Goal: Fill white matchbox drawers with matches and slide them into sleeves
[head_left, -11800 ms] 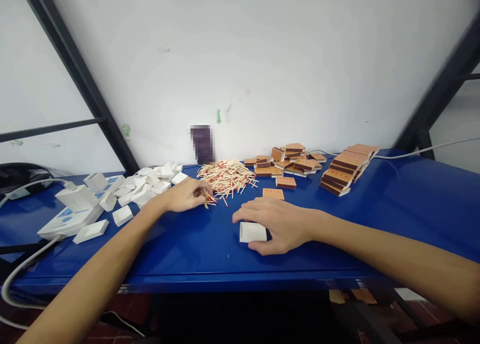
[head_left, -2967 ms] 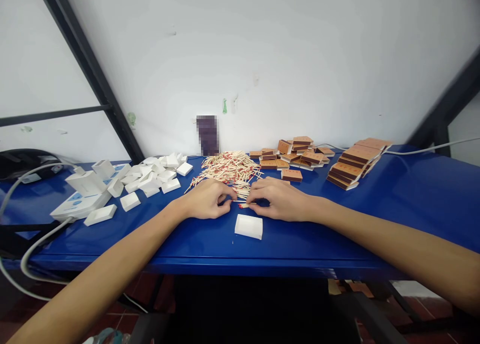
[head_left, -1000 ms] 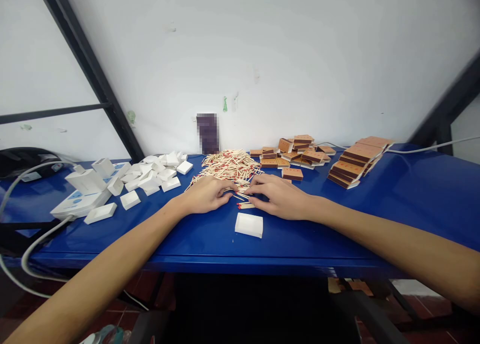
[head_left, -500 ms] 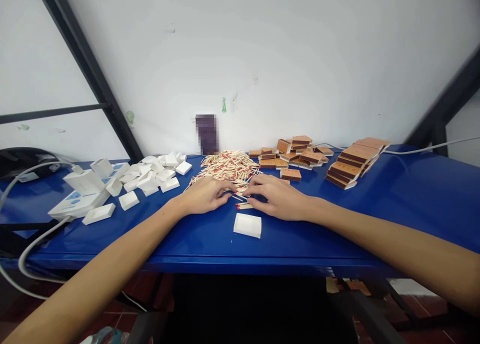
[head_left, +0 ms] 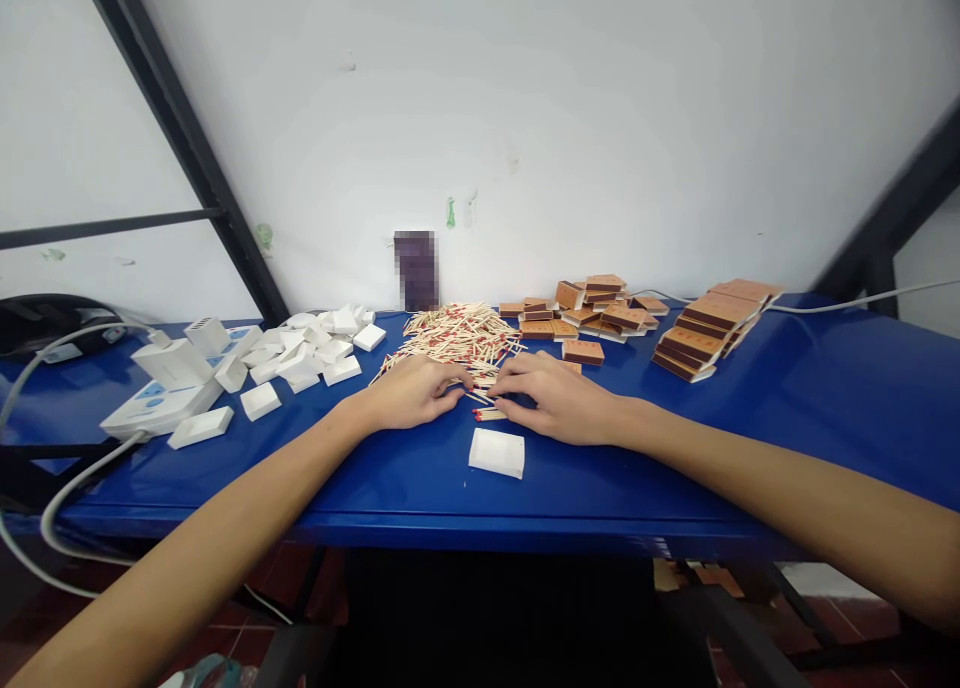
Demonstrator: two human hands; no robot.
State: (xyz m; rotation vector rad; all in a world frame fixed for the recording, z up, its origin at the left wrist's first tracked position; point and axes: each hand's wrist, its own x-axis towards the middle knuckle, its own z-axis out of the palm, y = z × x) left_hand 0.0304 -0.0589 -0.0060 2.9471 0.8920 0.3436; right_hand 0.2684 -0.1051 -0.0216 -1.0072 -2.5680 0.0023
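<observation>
My right hand (head_left: 551, 398), earlier around the white tray (head_left: 496, 452) now lying nearer me, parts thumb and finger at loose matches (head_left: 490, 415) before the match pile (head_left: 461, 330), while my left hand (head_left: 412, 393) curls opposite, its grip unclear.

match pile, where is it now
In the head view, the match pile lies centrally, just beyond the left hand, white trays to its left, orange matchboxes right.

Glossy, smooth tabletop (head_left: 390, 483) under wooden matchsticks (head_left: 461, 330) and matt, card-like tray (head_left: 497, 452).
</observation>
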